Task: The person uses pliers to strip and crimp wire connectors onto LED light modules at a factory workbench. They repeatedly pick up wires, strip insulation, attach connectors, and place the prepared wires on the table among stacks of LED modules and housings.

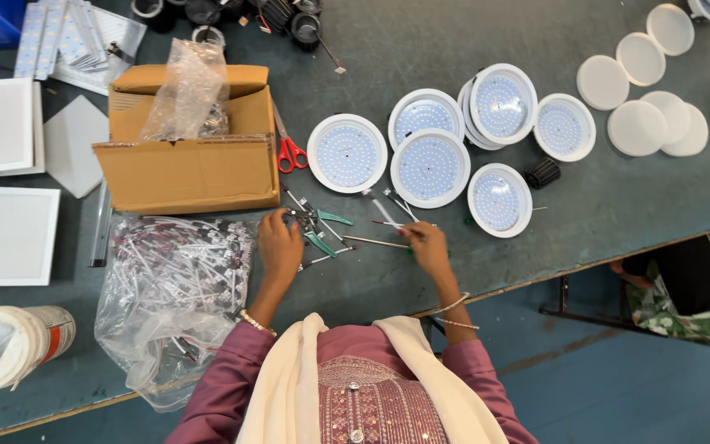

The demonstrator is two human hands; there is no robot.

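My left hand [279, 247] lies on the dark green table [585, 222], its fingertips at a metal tool beside the green-handled pliers [322, 218]; whether it grips anything is hidden. My right hand [427, 245] pinches the end of a thin wire [384, 223] that lies across the table towards the left. A second green-handled tool [319, 243] and a thin metal rod [371, 241] lie between my hands. Just beyond them sit several round white LED light discs [430, 168].
A cardboard box [186, 168] holding a plastic bag stands at the left, red-handled scissors [290, 152] beside it. A clear bag of wired parts [170, 288] lies near my left arm. White round covers [638, 127] are at the back right, white square panels [2, 234] far left, a black part [542, 173] among the discs.
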